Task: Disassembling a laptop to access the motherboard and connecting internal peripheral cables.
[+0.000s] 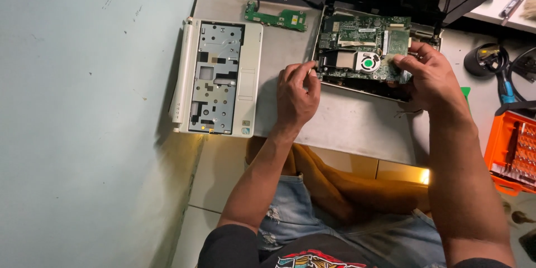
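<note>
The motherboard (360, 44) is pinched at its left edge by the left hand (297, 94); its right edge is gripped by the right hand (429, 75); a white keyboard frame (218, 78) lies left of it.

A grey tabletop (340, 120) carries a white laptop shell (215, 78) at nine o'clock, a small green circuit strip (276, 18) at twelve, the opened laptop base (363, 50) at one, and an orange bit case (511, 153) at three.

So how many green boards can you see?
2. A big green board with a fan sits between both hands; a small green strip board lies behind, near the white laptop shell. Others may be hidden.
</note>
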